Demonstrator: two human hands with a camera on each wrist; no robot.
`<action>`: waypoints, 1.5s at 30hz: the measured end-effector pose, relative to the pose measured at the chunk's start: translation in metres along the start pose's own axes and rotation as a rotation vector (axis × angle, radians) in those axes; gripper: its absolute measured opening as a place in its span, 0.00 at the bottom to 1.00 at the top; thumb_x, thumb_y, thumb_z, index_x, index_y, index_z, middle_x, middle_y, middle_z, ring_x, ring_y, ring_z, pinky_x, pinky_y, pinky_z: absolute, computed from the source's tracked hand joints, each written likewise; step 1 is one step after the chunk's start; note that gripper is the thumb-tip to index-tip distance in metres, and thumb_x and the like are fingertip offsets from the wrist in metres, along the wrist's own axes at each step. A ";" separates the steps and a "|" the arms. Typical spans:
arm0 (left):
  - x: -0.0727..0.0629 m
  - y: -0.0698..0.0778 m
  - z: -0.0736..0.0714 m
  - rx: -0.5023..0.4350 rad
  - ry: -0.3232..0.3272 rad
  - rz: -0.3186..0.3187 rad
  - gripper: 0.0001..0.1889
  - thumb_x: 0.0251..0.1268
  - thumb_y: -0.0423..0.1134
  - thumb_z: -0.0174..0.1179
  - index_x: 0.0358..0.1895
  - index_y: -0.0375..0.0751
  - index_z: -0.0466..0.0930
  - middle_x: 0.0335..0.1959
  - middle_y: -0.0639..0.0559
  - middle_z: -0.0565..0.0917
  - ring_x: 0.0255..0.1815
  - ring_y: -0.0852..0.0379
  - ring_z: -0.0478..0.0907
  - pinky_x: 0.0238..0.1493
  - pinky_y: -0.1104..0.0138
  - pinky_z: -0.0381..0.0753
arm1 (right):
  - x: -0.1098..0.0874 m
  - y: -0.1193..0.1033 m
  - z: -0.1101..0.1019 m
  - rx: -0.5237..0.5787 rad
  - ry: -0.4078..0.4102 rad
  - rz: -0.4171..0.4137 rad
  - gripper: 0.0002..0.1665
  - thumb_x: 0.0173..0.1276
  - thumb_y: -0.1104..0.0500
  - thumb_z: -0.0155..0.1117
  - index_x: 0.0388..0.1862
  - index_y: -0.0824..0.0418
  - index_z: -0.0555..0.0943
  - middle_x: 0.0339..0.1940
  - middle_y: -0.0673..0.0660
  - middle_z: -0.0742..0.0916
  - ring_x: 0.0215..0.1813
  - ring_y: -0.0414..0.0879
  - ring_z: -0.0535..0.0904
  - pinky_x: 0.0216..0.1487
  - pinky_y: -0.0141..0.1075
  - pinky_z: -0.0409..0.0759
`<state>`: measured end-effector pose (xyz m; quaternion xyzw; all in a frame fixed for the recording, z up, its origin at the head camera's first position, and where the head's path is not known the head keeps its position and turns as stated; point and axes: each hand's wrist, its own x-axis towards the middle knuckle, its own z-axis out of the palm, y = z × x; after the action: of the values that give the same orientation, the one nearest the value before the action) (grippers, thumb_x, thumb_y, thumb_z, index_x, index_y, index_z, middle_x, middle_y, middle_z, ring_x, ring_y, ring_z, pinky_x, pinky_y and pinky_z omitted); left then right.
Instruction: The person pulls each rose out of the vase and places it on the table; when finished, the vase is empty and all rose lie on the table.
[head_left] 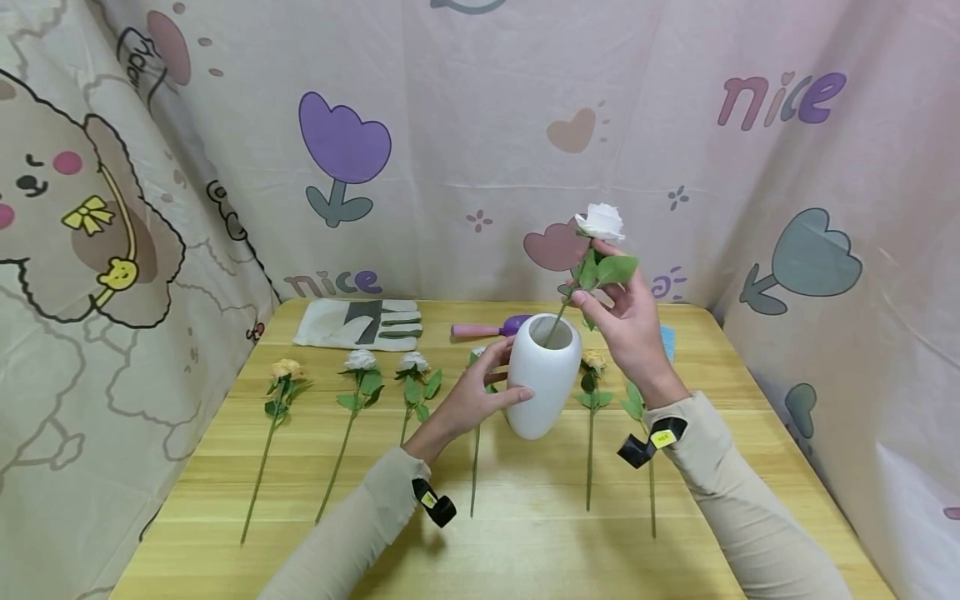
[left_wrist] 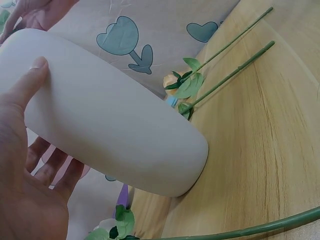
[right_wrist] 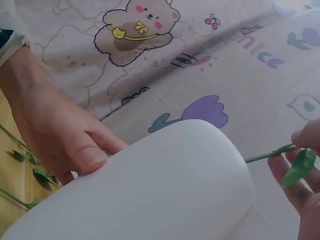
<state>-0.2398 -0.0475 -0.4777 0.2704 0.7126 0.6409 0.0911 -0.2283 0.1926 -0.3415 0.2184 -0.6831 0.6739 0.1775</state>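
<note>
A smooth white vase (head_left: pixel 543 387) stands slightly tilted near the middle of the table. My left hand (head_left: pixel 474 398) holds its left side, thumb across the front and fingers round the back. Above the mouth, my right hand (head_left: pixel 632 327) pinches the green stem of a white artificial rose (head_left: pixel 602 222). The stem's lower end is inside the vase, hidden by its wall. In the right wrist view, fingertips grip the stem (right_wrist: pixel 265 156) just outside the rim, beside a green leaf (right_wrist: pixel 300 168). The left wrist view shows the vase (left_wrist: pixel 115 115) close up, my left thumb pressed flat on it.
Several roses lie stem-forward on the wooden table (head_left: pixel 525 533), including a yellow one (head_left: pixel 287 370) and white ones (head_left: pixel 361 360) at left, another yellow one (head_left: pixel 594 360) at right. Behind are gloves (head_left: pixel 358 325), a purple-and-pink tool (head_left: pixel 480 331) and a blue item (head_left: pixel 667 342). Patterned curtains surround the table.
</note>
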 end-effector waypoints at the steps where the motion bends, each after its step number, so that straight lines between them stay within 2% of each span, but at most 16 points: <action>1: 0.000 0.000 0.000 -0.002 0.001 -0.001 0.43 0.72 0.44 0.74 0.85 0.60 0.62 0.79 0.51 0.75 0.80 0.47 0.71 0.79 0.39 0.72 | 0.000 0.001 -0.001 0.011 0.014 0.002 0.42 0.76 0.78 0.62 0.85 0.59 0.66 0.73 0.53 0.82 0.64 0.45 0.86 0.62 0.35 0.89; 7: 0.000 0.000 0.000 -0.002 0.009 0.000 0.43 0.72 0.44 0.74 0.85 0.60 0.62 0.79 0.51 0.75 0.80 0.46 0.71 0.80 0.38 0.71 | 0.001 0.002 -0.004 0.047 0.101 0.001 0.41 0.78 0.72 0.65 0.85 0.52 0.65 0.63 0.52 0.88 0.60 0.45 0.88 0.57 0.34 0.90; 13: 0.000 0.000 0.000 0.000 0.007 0.005 0.43 0.72 0.43 0.74 0.85 0.60 0.62 0.79 0.51 0.74 0.80 0.47 0.71 0.79 0.38 0.72 | 0.001 0.009 -0.002 0.087 0.145 -0.015 0.57 0.78 0.72 0.67 0.92 0.41 0.49 0.50 0.53 0.92 0.50 0.44 0.89 0.56 0.36 0.90; 16: 0.000 0.000 0.001 0.001 0.004 0.003 0.43 0.72 0.44 0.74 0.85 0.60 0.61 0.79 0.51 0.74 0.80 0.47 0.71 0.79 0.38 0.72 | 0.000 0.014 -0.001 0.080 0.140 -0.021 0.58 0.78 0.72 0.66 0.92 0.38 0.47 0.48 0.54 0.91 0.49 0.45 0.89 0.55 0.37 0.91; 18: 0.000 0.000 0.001 0.002 0.003 0.002 0.43 0.72 0.44 0.74 0.85 0.60 0.61 0.79 0.51 0.74 0.80 0.46 0.71 0.79 0.38 0.72 | -0.001 0.018 -0.001 0.053 0.123 -0.026 0.53 0.79 0.72 0.64 0.90 0.41 0.51 0.49 0.55 0.90 0.49 0.46 0.89 0.54 0.38 0.92; 20: 0.000 -0.001 0.001 0.002 0.002 0.001 0.43 0.72 0.45 0.74 0.85 0.60 0.61 0.80 0.50 0.74 0.80 0.46 0.71 0.79 0.38 0.72 | -0.001 0.021 -0.001 0.007 0.103 -0.036 0.41 0.81 0.71 0.62 0.85 0.49 0.61 0.51 0.55 0.89 0.48 0.46 0.89 0.54 0.37 0.92; 23: 0.000 -0.001 0.001 -0.001 0.003 0.002 0.43 0.72 0.45 0.74 0.85 0.59 0.61 0.80 0.50 0.73 0.80 0.45 0.71 0.79 0.38 0.72 | -0.001 0.024 0.000 -0.075 0.074 -0.063 0.20 0.84 0.69 0.60 0.71 0.63 0.76 0.52 0.58 0.87 0.47 0.46 0.90 0.54 0.35 0.91; 25: 0.000 -0.001 0.001 -0.003 0.004 0.000 0.43 0.72 0.45 0.74 0.85 0.59 0.61 0.80 0.50 0.73 0.80 0.45 0.71 0.79 0.38 0.72 | -0.001 0.026 0.000 -0.126 0.060 -0.079 0.13 0.85 0.67 0.59 0.62 0.69 0.82 0.53 0.57 0.86 0.46 0.45 0.89 0.54 0.34 0.91; 27: 0.000 -0.001 0.001 -0.002 0.005 -0.001 0.43 0.72 0.45 0.74 0.85 0.59 0.61 0.80 0.50 0.73 0.80 0.45 0.71 0.79 0.38 0.72 | -0.001 0.027 0.000 -0.162 0.057 -0.086 0.14 0.86 0.65 0.59 0.60 0.71 0.85 0.52 0.55 0.85 0.47 0.44 0.87 0.54 0.32 0.90; 29: 0.000 0.000 0.001 0.000 0.006 -0.003 0.43 0.72 0.45 0.74 0.85 0.59 0.61 0.80 0.50 0.73 0.80 0.46 0.71 0.79 0.38 0.72 | -0.001 0.027 -0.001 -0.176 0.052 -0.088 0.16 0.86 0.65 0.58 0.63 0.72 0.85 0.54 0.52 0.85 0.49 0.43 0.85 0.54 0.32 0.90; 36: 0.001 0.001 0.001 0.005 0.009 -0.007 0.43 0.72 0.45 0.74 0.85 0.60 0.61 0.79 0.51 0.74 0.80 0.47 0.71 0.79 0.38 0.72 | 0.004 0.022 -0.005 -0.102 0.060 -0.081 0.27 0.80 0.72 0.64 0.75 0.70 0.76 0.63 0.53 0.79 0.49 0.44 0.84 0.53 0.33 0.91; 40: 0.001 0.000 0.001 0.003 0.013 -0.007 0.43 0.72 0.44 0.74 0.85 0.60 0.62 0.79 0.51 0.75 0.80 0.47 0.71 0.79 0.38 0.72 | 0.012 0.014 -0.011 -0.063 0.112 -0.094 0.31 0.77 0.73 0.66 0.77 0.66 0.76 0.62 0.55 0.79 0.46 0.43 0.84 0.52 0.33 0.91; 45: 0.001 -0.001 0.001 0.004 0.011 -0.010 0.43 0.72 0.45 0.74 0.85 0.60 0.62 0.78 0.51 0.75 0.80 0.47 0.71 0.79 0.38 0.72 | 0.026 -0.004 -0.020 0.042 0.213 -0.140 0.29 0.75 0.76 0.67 0.72 0.65 0.80 0.59 0.59 0.82 0.43 0.44 0.87 0.54 0.35 0.91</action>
<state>-0.2403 -0.0463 -0.4785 0.2634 0.7156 0.6407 0.0896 -0.2494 0.2110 -0.3231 0.1963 -0.6294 0.6934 0.2908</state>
